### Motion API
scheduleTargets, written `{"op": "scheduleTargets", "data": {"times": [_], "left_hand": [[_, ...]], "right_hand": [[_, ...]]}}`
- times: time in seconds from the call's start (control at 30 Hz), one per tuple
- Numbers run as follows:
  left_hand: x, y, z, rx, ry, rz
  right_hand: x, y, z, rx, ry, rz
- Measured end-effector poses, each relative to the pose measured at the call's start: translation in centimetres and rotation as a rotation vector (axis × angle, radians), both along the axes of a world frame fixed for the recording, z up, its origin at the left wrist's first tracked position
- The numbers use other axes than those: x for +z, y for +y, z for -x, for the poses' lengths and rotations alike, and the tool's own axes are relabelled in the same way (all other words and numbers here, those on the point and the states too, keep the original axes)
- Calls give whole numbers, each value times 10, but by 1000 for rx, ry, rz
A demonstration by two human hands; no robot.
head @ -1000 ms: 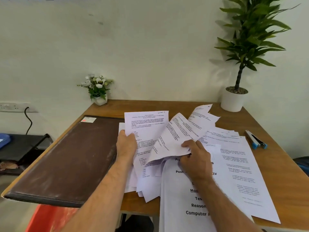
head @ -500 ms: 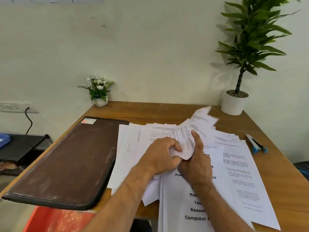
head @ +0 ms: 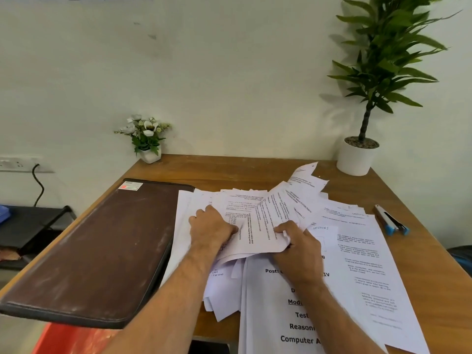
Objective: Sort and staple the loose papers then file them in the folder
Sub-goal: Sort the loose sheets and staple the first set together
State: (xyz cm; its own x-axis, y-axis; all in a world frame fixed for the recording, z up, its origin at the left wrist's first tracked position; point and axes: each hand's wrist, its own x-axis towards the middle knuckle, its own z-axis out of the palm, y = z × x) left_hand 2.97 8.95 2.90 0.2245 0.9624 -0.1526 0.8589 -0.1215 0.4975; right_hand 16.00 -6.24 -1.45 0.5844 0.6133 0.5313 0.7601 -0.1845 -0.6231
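Your hands have drawn apart again: a moment ago they met over one curled sheet, and now your left hand (head: 213,227) presses flat on the loose papers (head: 258,221) mid-table while your right hand (head: 297,242) pinches a fanned bunch at its lower edge. You are still sorting; nothing is squared up. The stapler (head: 392,222) lies untouched at right, the folder (head: 102,251) closed at left.

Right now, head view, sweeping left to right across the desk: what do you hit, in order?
Brown folder → left hand pressing on the loose papers → right hand gripping a sheet → stapler by the right edge. Along the back wall: small flower pot left, tall potted plant right.
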Motion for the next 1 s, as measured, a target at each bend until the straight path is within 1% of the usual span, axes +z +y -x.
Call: {"op": "scheduleTargets", "data": {"times": [0.1,0.2,0.27,0.37,0.53,0.73,0.87,0.93,1.0], "left_hand": [[7,7,-5,92,-133,91],[10,14,-2,96,-281,170],[8,14,2,83,-321,160],[4,10,8,89,-321,110],[12,19,34,230,-428,-49],[17,12,44,157,-408,-170],[10,8,47,114,-340,-343],[11,4,45,123,-344,-425],[14,-2,44,142,-373,-460]], "right_hand": [[0,3,0,-11,-13,-5],[0,4,-1,-9,2,-3],[1,3,0,13,-1,10],[4,2,-2,44,-42,38],[9,1,-9,-37,52,55],[14,1,-2,-30,-16,117],[12,3,3,-18,-32,127],[12,3,3,-25,-25,127],[12,3,2,-24,-22,129]]}}
